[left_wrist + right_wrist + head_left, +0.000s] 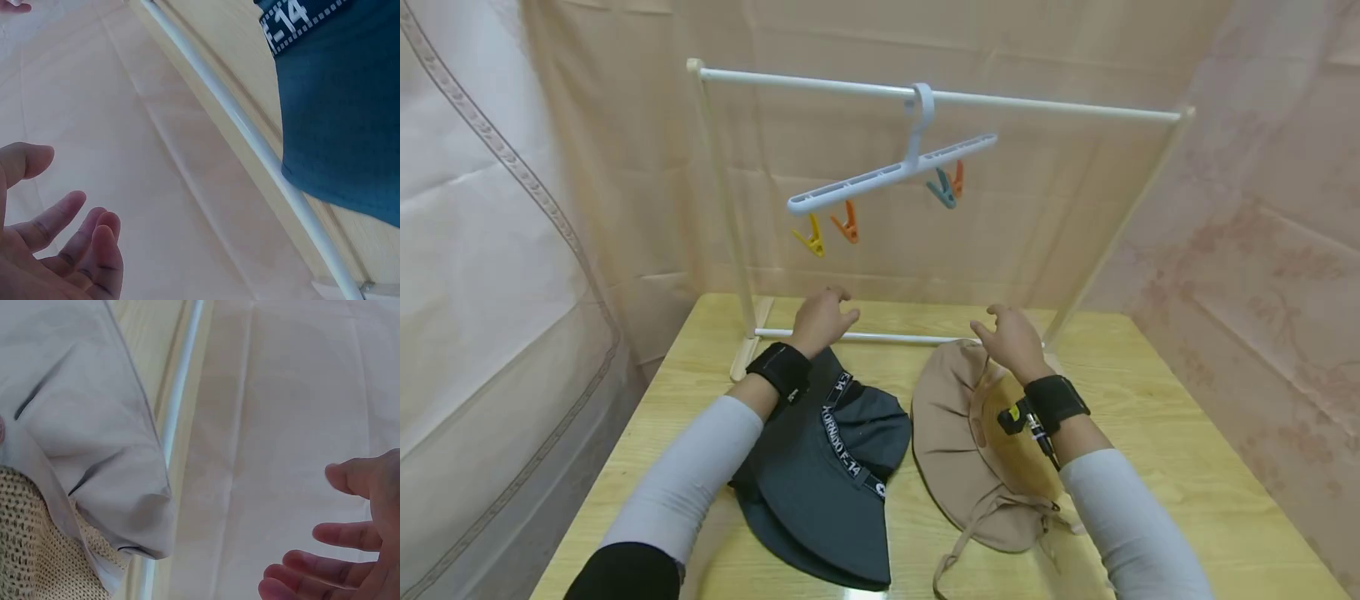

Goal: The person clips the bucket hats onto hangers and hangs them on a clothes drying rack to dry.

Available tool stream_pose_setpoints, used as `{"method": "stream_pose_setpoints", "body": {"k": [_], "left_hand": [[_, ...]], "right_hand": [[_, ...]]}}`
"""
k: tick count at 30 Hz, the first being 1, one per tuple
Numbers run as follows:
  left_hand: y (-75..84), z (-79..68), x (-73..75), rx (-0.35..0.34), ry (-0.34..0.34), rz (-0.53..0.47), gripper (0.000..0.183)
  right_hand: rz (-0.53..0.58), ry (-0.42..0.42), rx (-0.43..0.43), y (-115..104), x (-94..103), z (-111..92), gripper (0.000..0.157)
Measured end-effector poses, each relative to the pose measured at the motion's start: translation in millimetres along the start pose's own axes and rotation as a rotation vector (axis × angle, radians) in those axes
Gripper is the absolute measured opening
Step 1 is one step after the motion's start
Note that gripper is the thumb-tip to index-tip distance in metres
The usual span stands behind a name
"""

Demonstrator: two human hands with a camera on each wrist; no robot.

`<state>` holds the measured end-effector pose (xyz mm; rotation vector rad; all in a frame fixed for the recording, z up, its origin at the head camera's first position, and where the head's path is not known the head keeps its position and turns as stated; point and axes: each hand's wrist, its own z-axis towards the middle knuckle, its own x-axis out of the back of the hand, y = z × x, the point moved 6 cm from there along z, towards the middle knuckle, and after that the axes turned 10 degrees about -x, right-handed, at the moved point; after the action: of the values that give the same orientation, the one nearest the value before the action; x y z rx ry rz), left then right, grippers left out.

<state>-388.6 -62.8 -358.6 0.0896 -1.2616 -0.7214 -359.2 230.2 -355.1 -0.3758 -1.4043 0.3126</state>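
My left hand (822, 319) hovers above the dark bucket hat (820, 483), its fingers loosely bent and holding nothing, as the left wrist view also shows. Lettered tape runs around that hat, which lies folded on the table. Over the far edge of the tan sun hat (951, 442) is my right hand (1011, 340), empty, with thumb and fingers spread apart. The tan hat has a woven crown and a cord tie. Ahead of both hands, a light blue hanger (891, 173) hooks over the rack's top bar, with yellow (811, 237), orange (847, 222) and blue clips (942, 190) hanging under it.
A white rack (820, 82) stands at the back of the wooden table (1157, 492), its lower bar (880, 337) close to the tabletop. Beige cloth (1060, 183) hangs behind it, and pale curtains (1262, 208) flank both sides.
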Motion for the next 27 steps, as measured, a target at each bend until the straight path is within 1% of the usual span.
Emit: {"method": "stream_pose_setpoints", "body": {"k": [5,10,16,21,27], "left_hand": [[3.4,2.2,-8.0,-0.018,-0.010,-0.002,0.039],[6.5,0.4,-14.7,-0.012,-0.033,0.007,0.037],[12.7,-0.7,-22.4,-0.030,-0.080,-0.028,0.036],[21.6,3.8,-27.3,-0.051,-0.091,-0.041,0.035],[32.8,4.0,-35.5,-0.058,-0.096,-0.056,0.035]], "right_hand": [[0.039,0.024,0.008,1,1.1,-3,0.046],[0.049,0.009,0.019,2,2.8,-9,0.043],[0.044,-0.022,-0.017,9,2.4,-17,0.043],[0.045,-0.027,-0.046,16,4.5,-21,0.043],[0.078,-0.052,-0.080,28,4.9,-25,0.043]]}}
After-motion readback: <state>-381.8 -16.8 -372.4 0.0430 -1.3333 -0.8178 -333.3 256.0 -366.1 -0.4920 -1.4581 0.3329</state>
